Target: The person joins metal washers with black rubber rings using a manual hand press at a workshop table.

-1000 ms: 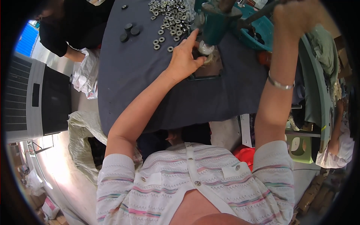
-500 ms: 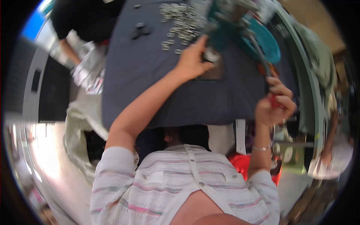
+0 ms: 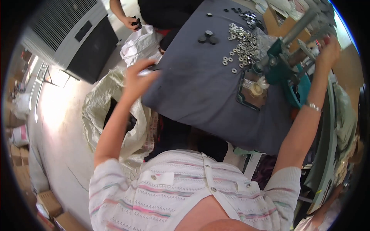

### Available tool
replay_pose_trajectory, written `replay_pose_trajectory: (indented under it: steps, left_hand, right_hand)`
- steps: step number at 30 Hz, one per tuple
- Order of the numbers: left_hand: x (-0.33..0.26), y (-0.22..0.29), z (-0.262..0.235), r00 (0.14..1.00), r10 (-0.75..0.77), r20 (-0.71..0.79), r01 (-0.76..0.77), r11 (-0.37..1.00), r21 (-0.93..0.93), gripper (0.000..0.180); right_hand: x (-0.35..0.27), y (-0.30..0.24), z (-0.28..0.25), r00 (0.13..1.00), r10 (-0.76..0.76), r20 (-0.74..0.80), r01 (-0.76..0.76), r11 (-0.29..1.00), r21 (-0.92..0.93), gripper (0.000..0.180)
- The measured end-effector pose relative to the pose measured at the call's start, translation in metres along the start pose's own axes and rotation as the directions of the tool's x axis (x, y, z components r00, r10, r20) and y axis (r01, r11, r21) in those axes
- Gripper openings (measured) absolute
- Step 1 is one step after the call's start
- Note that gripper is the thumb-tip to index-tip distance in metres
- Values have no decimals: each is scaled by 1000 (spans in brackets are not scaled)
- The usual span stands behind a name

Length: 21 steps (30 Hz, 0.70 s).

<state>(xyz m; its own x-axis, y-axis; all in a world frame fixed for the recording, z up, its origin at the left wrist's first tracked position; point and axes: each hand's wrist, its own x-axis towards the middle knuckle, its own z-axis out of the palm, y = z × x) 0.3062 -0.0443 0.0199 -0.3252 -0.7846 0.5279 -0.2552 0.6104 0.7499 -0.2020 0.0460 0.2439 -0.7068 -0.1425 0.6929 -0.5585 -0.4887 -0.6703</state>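
My left hand (image 3: 137, 81) is blurred, raised past the table's left edge above an open pale woven sack (image 3: 94, 104). Its thumb and fingers curl toward each other around something small and dark that I cannot make out. My right hand (image 3: 329, 52) is closed round the red-gripped lever of a green hand press (image 3: 275, 63), raised at the far right. Below the press, on its base plate (image 3: 246, 101), sits a pale round die (image 3: 256, 89). Beside it lies a heap of small metal rings (image 3: 243, 46).
Three black round pieces (image 3: 208, 37) sit together on the grey-covered table (image 3: 189, 81); more lie at its far end. A teal basin (image 3: 302, 90) is behind the press. At the far left, another person's hand (image 3: 132, 23) holds black pieces above a white bag (image 3: 140, 46).
My left hand has left the press and swung left, beyond the table edge. My right hand has gone up and away with the lever. The view has turned left.
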Motion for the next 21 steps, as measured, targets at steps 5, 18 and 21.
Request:
replay_pose_trajectory:
  steps: [5, 18, 21]
  left_hand:
    - [-29, -17, -82, 993, -116, 34, 80, 838, 539, 33]
    - [147, -73, 183, 994, 66, 85, -90, 944, 318, 70]
    - [157, -85, 197, 992, 9, 125, -52, 938, 343, 78]
  right_hand:
    - [9, 20, -2, 997, -54, 48, 58, 995, -84, 26]
    - [2, 12, -3, 970, -169, 175, 172, 985, -2, 26]
    - [0, 10, -4, 968, -162, 191, 173, 984, -41, 26]
